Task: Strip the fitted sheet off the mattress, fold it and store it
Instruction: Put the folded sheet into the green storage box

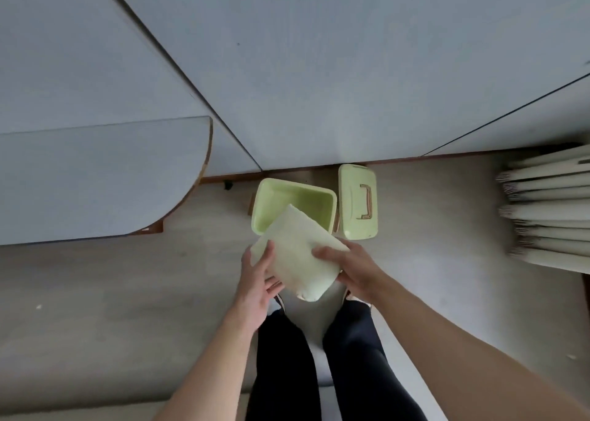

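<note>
The fitted sheet point(295, 251) is folded into a thick pale green rectangle, held tilted in the air between both hands. My left hand point(258, 277) grips its left edge, thumb on top and fingers underneath. My right hand point(348, 267) grips its right edge the same way. Just beyond and below the sheet stands an open light green storage box point(271, 197) on the floor; the sheet's far corner overlaps its opening. The box's lid point(356, 202), with a tan handle, lies flat on the floor beside the box on the right.
Grey cabinet doors point(303, 69) rise behind the box. A rounded grey tabletop point(95, 178) juts out at left. Pleated pale curtains point(549, 210) hang at right. My legs in dark trousers point(319, 357) stand on the light wood floor point(95, 293).
</note>
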